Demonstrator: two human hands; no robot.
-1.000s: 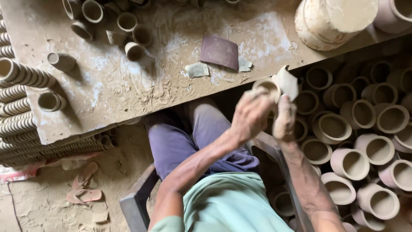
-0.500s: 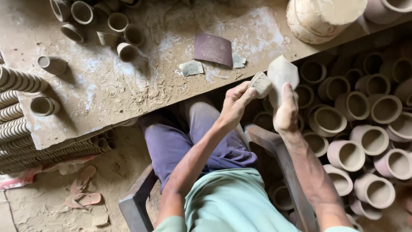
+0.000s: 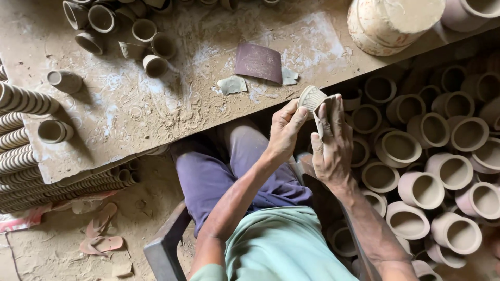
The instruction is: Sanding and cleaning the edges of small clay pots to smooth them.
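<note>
The left hand [image 3: 285, 130] pinched a small clay cup [image 3: 311, 98] off the table's [image 3: 156, 119] near edge, lying tilted, base toward the table; the right hand's [image 3: 333, 143] fingers pressed sandpaper [image 3: 324, 112] against it.

We see a small clay cup [image 3: 311, 98], pale grey-brown and unglazed, with a pattern of ridges pressed into its outer wall. It lies tilted on its side, held up in the air just off the edge of the desk [image 3: 156, 114], above the lap. Pressed against its right side is a folded scrap of sandpaper [image 3: 327, 112], greyish and dusty, standing nearly on edge and touching the cup.
</note>
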